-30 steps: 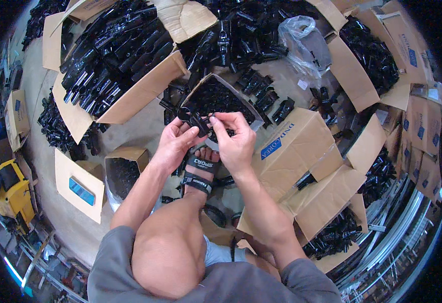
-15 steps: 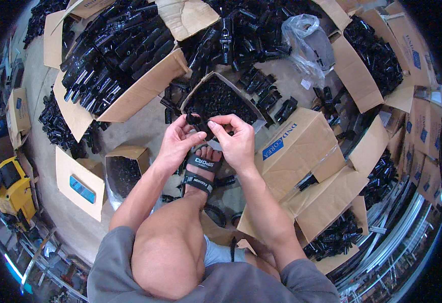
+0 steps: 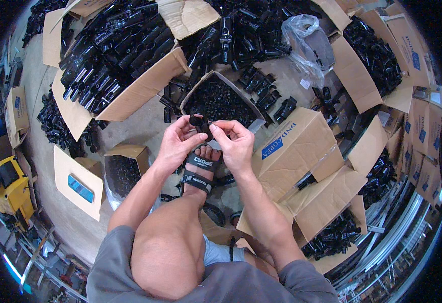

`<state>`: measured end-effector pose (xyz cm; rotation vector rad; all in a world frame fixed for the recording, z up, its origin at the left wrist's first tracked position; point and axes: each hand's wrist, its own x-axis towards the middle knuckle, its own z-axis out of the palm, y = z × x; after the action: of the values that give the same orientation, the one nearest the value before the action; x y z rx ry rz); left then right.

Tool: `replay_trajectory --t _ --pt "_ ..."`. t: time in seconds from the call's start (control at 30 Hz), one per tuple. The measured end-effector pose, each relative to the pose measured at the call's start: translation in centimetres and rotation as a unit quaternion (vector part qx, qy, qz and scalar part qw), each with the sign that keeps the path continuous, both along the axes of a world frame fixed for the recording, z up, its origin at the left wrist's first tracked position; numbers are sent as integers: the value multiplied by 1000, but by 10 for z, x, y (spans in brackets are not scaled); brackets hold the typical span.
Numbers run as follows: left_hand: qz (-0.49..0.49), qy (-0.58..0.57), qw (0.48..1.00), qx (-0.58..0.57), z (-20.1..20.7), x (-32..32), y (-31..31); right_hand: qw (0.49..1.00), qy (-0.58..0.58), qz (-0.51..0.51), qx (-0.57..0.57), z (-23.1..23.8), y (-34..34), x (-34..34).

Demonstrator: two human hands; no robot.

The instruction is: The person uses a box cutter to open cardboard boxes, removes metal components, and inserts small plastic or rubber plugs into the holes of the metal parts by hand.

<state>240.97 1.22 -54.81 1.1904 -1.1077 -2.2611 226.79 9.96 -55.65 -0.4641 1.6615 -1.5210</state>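
Note:
Between my two hands is a black tubular plastic-looking part [image 3: 199,121], held over my sandalled foot. My left hand [image 3: 179,140] has its thumb and fingers closed around the part's left side. Pinched together at the part's right side are the thumb and forefinger of my right hand [image 3: 235,144]; whatever small piece sits between those fingertips is too dark to make out. Just beyond both hands stands an open carton [image 3: 246,93] filled with small black pieces [image 3: 226,105]. Its near corner is partly hidden by my hands.
A large carton [image 3: 142,86] of black tubular parts stands at the far left. More loose black parts [image 3: 261,86] lie beyond the small carton. A closed-up carton [image 3: 297,151] is at my right. A phone [image 3: 81,189] rests on a carton flap at left, near a yellow machine [image 3: 13,187].
The black part has tipped slightly more upright between my hands. My right fingertips have shifted a little lower beside it.

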Motion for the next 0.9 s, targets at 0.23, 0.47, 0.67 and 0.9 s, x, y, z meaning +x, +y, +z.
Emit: replay_trajectory --t 0.23,0.47,0.67,0.9 --pt "-20 -8 1000 -7 -7 3 2 997 18 63 32 1 2 -13" --pt "-64 -58 996 28 -12 9 -1 987 71 139 42 -14 11 -14" --pt "-18 -42 995 84 -17 7 9 946 265 105 157 -22 -9 -27" --pt "39 33 984 173 -18 6 9 840 463 176 219 -59 -29 -37"
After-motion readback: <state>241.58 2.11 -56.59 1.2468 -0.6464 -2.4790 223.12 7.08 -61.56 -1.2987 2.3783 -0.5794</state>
